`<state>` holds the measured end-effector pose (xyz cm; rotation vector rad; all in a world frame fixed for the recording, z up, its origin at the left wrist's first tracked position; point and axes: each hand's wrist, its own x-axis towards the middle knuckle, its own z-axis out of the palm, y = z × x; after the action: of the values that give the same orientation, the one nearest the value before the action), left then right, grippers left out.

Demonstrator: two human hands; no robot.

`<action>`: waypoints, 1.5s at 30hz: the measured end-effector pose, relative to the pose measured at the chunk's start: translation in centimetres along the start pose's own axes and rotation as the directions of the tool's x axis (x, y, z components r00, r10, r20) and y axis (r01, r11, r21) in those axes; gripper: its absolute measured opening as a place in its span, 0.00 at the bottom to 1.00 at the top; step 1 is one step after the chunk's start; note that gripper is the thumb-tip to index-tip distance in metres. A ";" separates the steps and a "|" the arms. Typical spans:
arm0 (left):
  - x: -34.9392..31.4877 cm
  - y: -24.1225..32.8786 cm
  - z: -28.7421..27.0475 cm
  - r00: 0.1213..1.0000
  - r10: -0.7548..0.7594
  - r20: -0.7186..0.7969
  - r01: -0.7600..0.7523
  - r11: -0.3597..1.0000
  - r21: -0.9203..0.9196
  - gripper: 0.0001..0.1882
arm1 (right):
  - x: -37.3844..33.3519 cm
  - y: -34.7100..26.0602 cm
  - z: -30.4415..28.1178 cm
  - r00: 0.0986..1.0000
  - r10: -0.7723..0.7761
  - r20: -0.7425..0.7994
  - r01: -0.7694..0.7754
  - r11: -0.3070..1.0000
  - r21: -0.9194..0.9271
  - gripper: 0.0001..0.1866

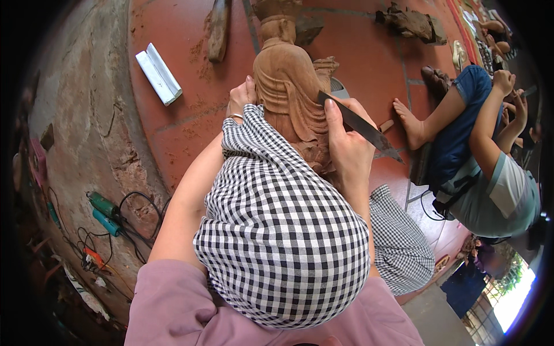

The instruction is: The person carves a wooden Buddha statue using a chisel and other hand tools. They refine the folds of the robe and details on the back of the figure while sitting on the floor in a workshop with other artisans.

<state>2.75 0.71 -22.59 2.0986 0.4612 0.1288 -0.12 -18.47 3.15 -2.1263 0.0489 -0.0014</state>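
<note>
A carved wooden statue (pixel 288 86) with draped robe folds stands in front of me on the tiled floor. My left hand (pixel 241 97) is closed against its left side, with part of the fingers hidden behind the wood. On the other side, my right hand (pixel 353 141) grips a dark flat strip (pixel 363 128) with a pointed end, thumb laid along it. Its upper end touches or nearly touches the robe; whether it is a blade or folded sandpaper I cannot tell. Black-and-white checked cloth (pixel 283 230) covers my lap and hides the statue's lower part.
A folded white piece (pixel 159 75) and a wooden club-like piece (pixel 219 32) lie at the far left. Green power tools (pixel 105 207) with tangled cords rest left. A rough wood chunk (pixel 411 24) is far right. Another person (pixel 473 132) sits at the right, a bare foot close by.
</note>
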 end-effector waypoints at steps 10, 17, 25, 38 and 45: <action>-0.2 1.4 -0.9 0.999 0.048 -0.014 -0.048 0.998 -0.042 0.35 | 0.2 2.0 1.0 0.974 -0.218 -0.066 0.215 0.975 -0.054 0.07; -0.2 1.4 -0.8 1.000 -0.009 0.014 0.010 1.000 -0.029 0.34 | 0.3 0.3 1.7 0.971 -0.234 -0.057 0.224 0.964 -0.142 0.07; -0.1 0.9 -0.3 1.000 -0.031 0.001 0.031 0.999 -0.034 0.33 | -0.2 0.9 1.0 0.982 -0.178 -0.061 0.176 0.983 -0.044 0.07; -0.1 1.2 -0.3 1.000 -0.002 0.010 0.003 0.999 -0.034 0.34 | 1.2 1.0 2.6 0.907 -0.393 -0.153 0.366 0.914 -0.174 0.07; -0.5 2.2 -1.2 0.998 -0.053 0.041 0.056 0.996 -0.077 0.34 | 1.2 1.6 2.4 0.936 -0.345 -0.064 0.330 0.927 -0.178 0.05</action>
<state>2.52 0.45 -20.09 2.0073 0.4816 0.0728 1.09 -17.36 0.48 -2.2737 -0.2720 -0.3125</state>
